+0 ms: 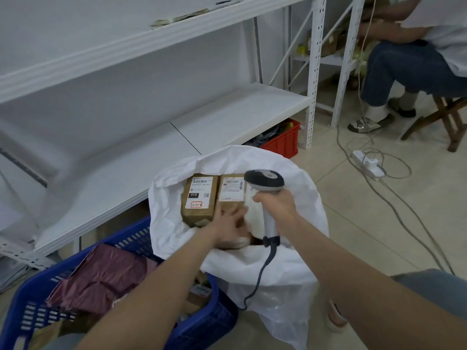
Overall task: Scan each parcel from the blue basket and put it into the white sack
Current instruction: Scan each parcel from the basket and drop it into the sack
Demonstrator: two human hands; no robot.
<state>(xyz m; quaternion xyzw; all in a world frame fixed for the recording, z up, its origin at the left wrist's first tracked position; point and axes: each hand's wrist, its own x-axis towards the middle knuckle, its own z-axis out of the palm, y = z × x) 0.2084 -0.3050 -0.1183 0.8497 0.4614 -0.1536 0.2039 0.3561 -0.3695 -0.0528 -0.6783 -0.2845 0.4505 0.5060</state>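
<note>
**Hand on a parcel inside the sack, scanner held above**

The white sack (310, 205) stood open on the floor with its mouth folded back, just beside the blue basket (209, 322). Two brown parcels lay side by side in the sack, labels up. The left parcel (199, 198) bore a black "010" patch and a red-bordered sticker. The right parcel (231, 190) touched it along one long edge.

The left hand (228, 227) reached into the sack and lay on the near end of the right parcel. Its fingers seemed stretched over the cardboard, but motion blur hid whether they gripped the box or only rested on it, so that cannot be told. The right hand (274, 200) had its fingers wrapped closely round the handle of the scanner (264, 179). The scanner's grey head sat over the sack's mouth, and its cable (262, 274) hung down in front of the sack.

In the blue basket a crumpled maroon mailer bag (101, 276) lay on top, with other packets partly showing beneath it. Behind both stood a white shelf rack (227, 114), with a red crate (283, 142) under its lowest shelf. On the tiled floor to the right lay a white power strip (367, 162) among loose cables. Beyond it a seated person (417, 64) sat on a wooden stool (452, 114).
</note>
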